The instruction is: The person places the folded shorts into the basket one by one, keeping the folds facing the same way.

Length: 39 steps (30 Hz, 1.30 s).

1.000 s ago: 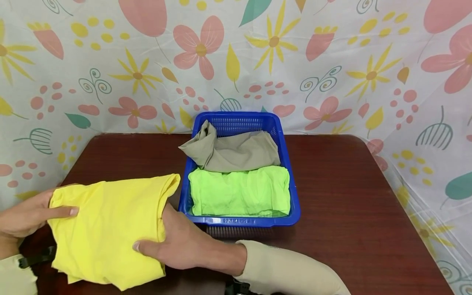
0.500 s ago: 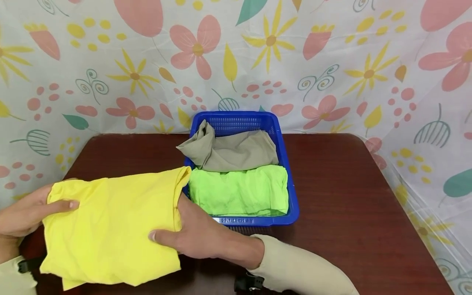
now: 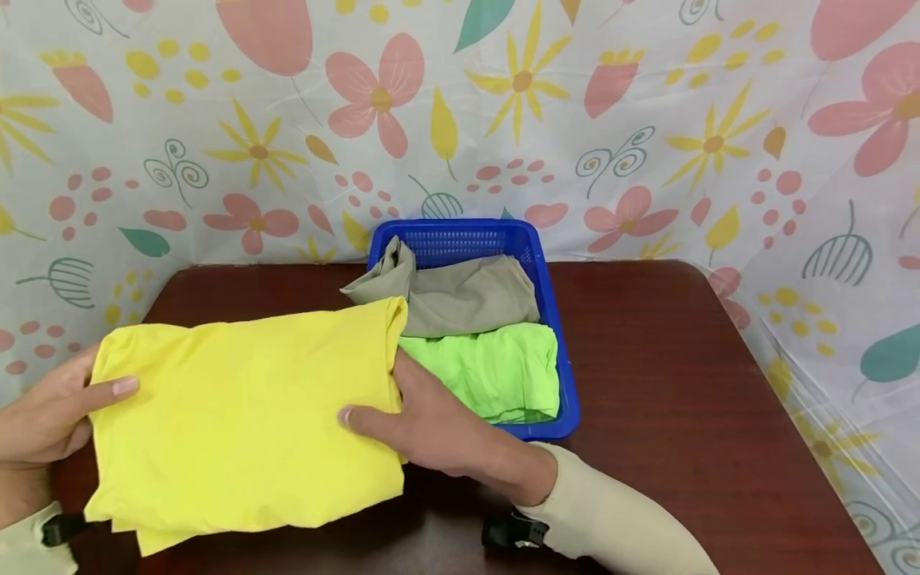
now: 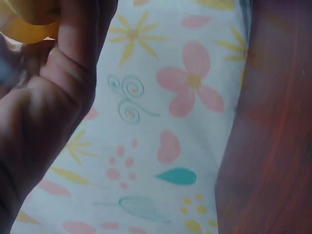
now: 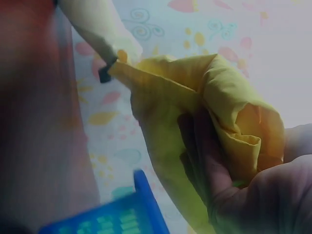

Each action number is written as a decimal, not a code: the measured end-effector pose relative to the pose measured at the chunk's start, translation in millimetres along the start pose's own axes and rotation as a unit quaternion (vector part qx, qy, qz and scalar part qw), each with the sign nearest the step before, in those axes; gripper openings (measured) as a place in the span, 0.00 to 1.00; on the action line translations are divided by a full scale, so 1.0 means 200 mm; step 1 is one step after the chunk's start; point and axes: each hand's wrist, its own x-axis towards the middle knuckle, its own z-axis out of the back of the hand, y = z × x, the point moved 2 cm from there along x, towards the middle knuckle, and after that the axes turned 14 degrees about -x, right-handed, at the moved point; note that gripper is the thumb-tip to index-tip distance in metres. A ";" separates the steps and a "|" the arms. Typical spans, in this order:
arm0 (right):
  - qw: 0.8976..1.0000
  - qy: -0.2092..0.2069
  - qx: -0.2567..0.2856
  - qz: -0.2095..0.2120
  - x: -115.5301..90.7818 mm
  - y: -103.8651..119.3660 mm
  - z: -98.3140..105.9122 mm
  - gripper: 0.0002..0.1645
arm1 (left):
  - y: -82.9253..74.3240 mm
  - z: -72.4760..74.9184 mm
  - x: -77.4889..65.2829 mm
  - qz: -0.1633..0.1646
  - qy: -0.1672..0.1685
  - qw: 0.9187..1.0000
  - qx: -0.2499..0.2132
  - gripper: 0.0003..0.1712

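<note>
A folded yellow cloth (image 3: 244, 423) is held up between both hands at the left of the head view, in front of the basket. My left hand (image 3: 53, 407) grips its left edge, thumb on the near face and fingers behind. At its right edge my right hand (image 3: 424, 415) holds it the same way, thumb in front. In the right wrist view the yellow cloth (image 5: 234, 107) shows its folded layers, with the right hand (image 5: 263, 200) around them. The left wrist view catches mostly the left hand (image 4: 53, 87) and a bit of yellow at the top corner.
Behind the right hand stands a blue plastic basket (image 3: 564, 375) on the dark wooden table (image 3: 647, 359). Inside lie a folded grey cloth (image 3: 467, 295) and a folded bright green cloth (image 3: 503, 371). A flower-printed sheet (image 3: 446, 96) hangs around the table's back and sides.
The yellow cloth has risen and its right edge has moved right with the right hand, so it looks wider and covers part of the basket. The left hand has shifted only slightly.
</note>
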 end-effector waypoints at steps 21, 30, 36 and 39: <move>0.997 -0.066 -0.027 -0.035 -0.12 0.15 0.28 0.28 | -0.15 -0.36 0.20 -0.032 -0.086 0.996 -0.018 0.27; 0.995 -0.084 -0.029 -0.042 -0.19 0.21 0.40 0.28 | -0.19 -0.44 0.30 -0.046 -0.069 0.996 -0.032 0.24; 0.993 -0.098 -0.048 -0.035 -0.24 0.26 0.47 0.26 | -0.23 -0.53 0.39 -0.060 -0.029 0.995 -0.078 0.21; 0.993 -0.096 -0.058 -0.019 -0.26 0.28 0.51 0.24 | -0.25 -0.58 0.44 -0.063 0.007 0.990 -0.124 0.19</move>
